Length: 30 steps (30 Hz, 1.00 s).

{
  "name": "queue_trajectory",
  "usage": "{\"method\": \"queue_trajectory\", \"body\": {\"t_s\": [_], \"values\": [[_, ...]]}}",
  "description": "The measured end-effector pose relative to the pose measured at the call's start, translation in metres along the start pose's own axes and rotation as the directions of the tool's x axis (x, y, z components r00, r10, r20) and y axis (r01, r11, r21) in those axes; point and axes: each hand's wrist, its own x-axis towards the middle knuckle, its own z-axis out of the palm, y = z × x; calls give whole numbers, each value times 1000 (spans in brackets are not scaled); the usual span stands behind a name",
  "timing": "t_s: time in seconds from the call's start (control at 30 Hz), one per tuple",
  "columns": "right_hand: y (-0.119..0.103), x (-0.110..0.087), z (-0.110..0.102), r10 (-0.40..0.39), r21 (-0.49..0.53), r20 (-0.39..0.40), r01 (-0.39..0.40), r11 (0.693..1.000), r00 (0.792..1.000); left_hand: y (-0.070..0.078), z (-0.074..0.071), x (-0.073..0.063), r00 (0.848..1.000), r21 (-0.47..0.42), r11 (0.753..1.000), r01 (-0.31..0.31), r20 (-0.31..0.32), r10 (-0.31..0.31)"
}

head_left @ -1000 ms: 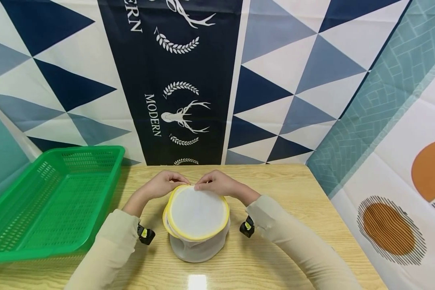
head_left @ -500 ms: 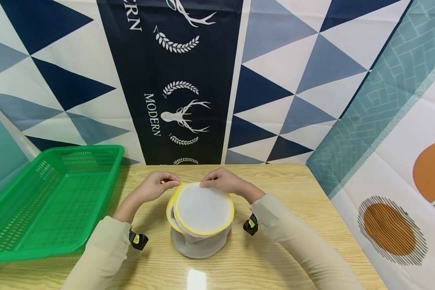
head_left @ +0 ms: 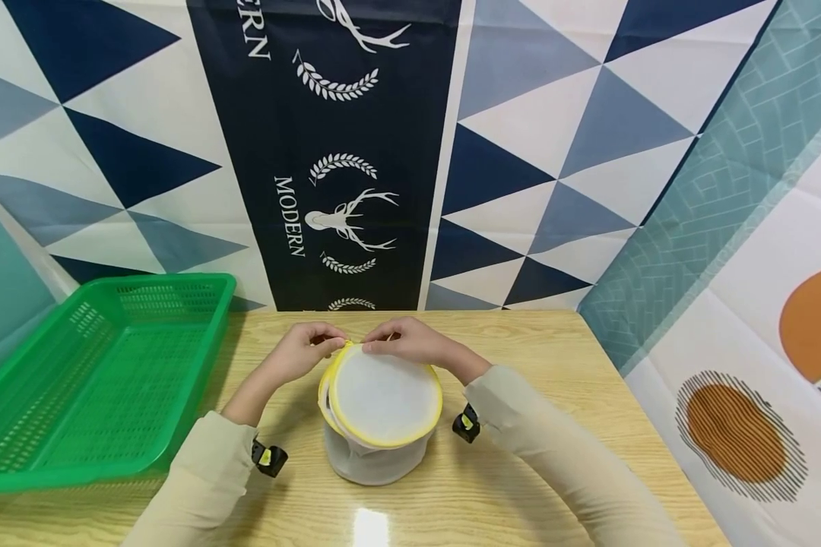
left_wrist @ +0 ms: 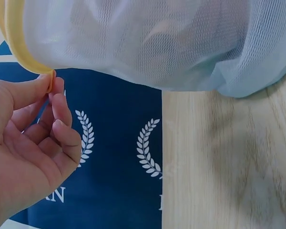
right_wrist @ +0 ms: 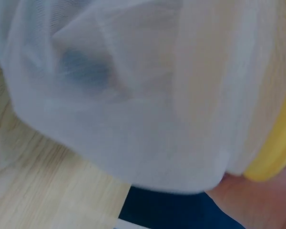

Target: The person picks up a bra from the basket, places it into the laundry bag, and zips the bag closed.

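Observation:
A round white mesh laundry bag with yellow trim stands on the table, its flat lid facing up. On the left side, a gap shows between the lid and the lower yellow rim. My left hand pinches a small yellow-orange tab at the bag's far edge between thumb and index finger; the other fingers are loosely curled. Close by on the right, my right hand grips the lid's far edge, thumb on top. In the right wrist view the bag's mesh side hides most of that hand.
A green plastic basket stands at the table's left. Behind the wooden table hangs a patterned cloth, close beyond both hands. Another cloth with brown circles borders the right side.
The bag has shifted slightly right and away. My left hand moved left, then slightly back right. The right hand went right, then returned left, nearer the left hand.

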Motion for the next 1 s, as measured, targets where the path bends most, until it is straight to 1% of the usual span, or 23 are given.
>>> {"method": "queue_trajectory", "body": {"t_s": [0.07,0.13,0.33,0.47,0.57,0.67,1.0], "values": [[-3,2,1,-13,-26,4,13,1000,1000,0,0,0,1000,-7,1000,0,-4,0],[-4,4,2,-7,-29,10,7,1000,1000,0,0,0,1000,-7,1000,-2,-8,2],[-5,8,4,5,-3,23,-5,1000,1000,-3,-1,-2,1000,3,1000,-7,-2,7],[-6,7,5,6,21,25,-7,1000,1000,-4,-2,-3,1000,10,1000,1,22,-1],[-6,7,5,12,38,29,-13,999,1000,-3,-2,-4,999,32,999,-6,54,5],[-5,7,5,17,50,34,-18,999,999,-2,-2,-4,997,58,998,-24,72,20],[-8,4,4,37,46,41,-39,998,998,0,-3,-11,998,88,995,-56,38,53]]}}
